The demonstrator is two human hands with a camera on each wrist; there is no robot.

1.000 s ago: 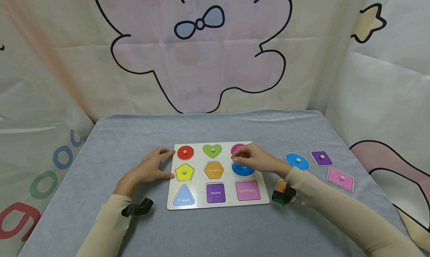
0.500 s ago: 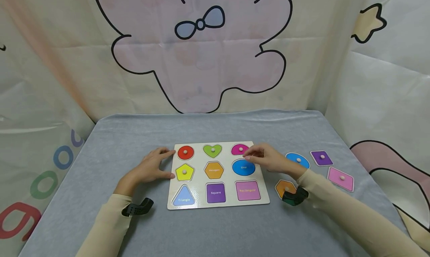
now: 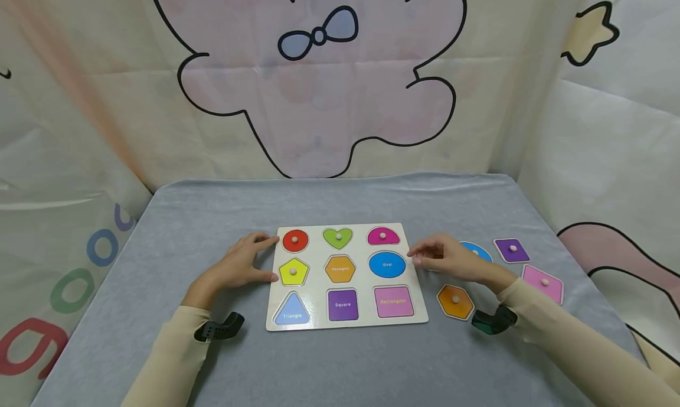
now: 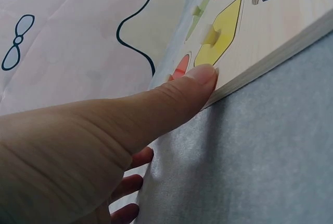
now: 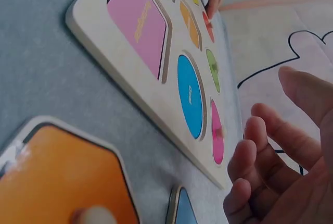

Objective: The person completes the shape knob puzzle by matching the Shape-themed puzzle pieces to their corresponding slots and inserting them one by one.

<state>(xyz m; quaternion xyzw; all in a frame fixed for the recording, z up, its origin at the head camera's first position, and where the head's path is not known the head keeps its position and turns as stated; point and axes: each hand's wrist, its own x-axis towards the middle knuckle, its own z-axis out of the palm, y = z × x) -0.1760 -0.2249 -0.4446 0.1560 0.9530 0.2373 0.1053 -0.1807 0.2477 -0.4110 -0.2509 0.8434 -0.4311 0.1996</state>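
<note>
A white shape puzzle board (image 3: 313, 277) lies on the cloth. Seated in it are a red circle (image 3: 295, 240), a green heart (image 3: 337, 238), a magenta half circle (image 3: 383, 235) and a yellow pentagon (image 3: 294, 272), each with a knob. My left hand (image 3: 239, 265) rests at the board's left edge, its thumb (image 4: 182, 91) touching the rim beside the pentagon. Just off the right edge hovers my right hand (image 3: 446, 258), fingers loosely curled around nothing. Below it, mostly hidden in the head view, lies a blue piece (image 5: 184, 209); an orange hexagon piece (image 3: 455, 302) lies nearby.
Further right on the grey cloth (image 3: 340, 365) lie a blue oval piece (image 3: 476, 251), partly behind the right hand, a purple square piece (image 3: 512, 250) and a pink rectangle piece (image 3: 543, 283). A printed fabric backdrop (image 3: 340, 100) stands behind the table.
My right hand has moved right from over the magenta half circle to beyond the board's right edge, uncovering that piece and the blue oval recess. The left hand stays at the board.
</note>
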